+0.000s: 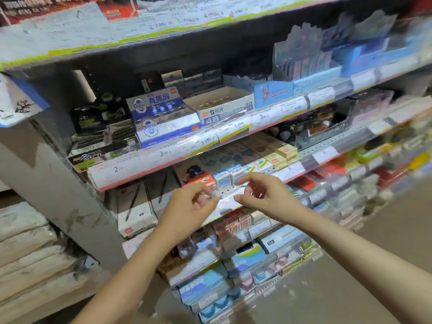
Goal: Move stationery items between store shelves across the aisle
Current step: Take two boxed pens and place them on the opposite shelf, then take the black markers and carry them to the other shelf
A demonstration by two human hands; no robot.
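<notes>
- Head view: the left hand (194, 202) and right hand (264, 195) are hovering side by side at the front edge of a middle shelf (230, 202), fingers loosely curled and pinching toward each other; whether anything is held I cannot tell.
- Small eraser packs (230, 176) are standing just behind that edge.
- Risk, as I judge it: blurred, crowded stock means a hasty reach could be knocking neighbouring packs off the edge.

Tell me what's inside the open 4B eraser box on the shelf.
The 4B eraser box looks nearly empty: bare cardboard floor with faint marks along the back wall. Its front wall hides the area just behind it.
</notes>
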